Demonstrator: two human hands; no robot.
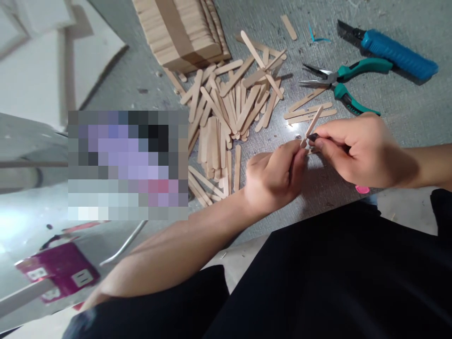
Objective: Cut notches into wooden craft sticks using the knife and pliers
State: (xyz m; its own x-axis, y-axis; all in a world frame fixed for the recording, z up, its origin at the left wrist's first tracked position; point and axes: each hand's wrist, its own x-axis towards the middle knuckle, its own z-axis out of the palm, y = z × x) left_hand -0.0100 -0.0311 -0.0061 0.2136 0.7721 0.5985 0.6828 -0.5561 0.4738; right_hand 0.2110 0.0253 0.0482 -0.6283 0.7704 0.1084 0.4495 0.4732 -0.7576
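Observation:
My left hand (273, 176) is closed in a pinch around the lower end of a thin wooden craft stick (312, 125), which stands tilted up to the right. My right hand (356, 148) is closed too, and its fingertips press a small dark object (312, 137) against the stick near its lower end; I cannot make out what that object is. Both hands hover just above a grey work surface (406, 108). A loose pile of wooden sticks (229, 108) lies directly behind my left hand.
A stacked slab of glued sticks (183, 33) lies at the back. Teal-handled needle-nose pliers (339, 80) and a blue utility knife (391, 49) lie at the back right. Three loose sticks (309, 110) lie near my right hand. A magenta box (60, 270) sits lower left.

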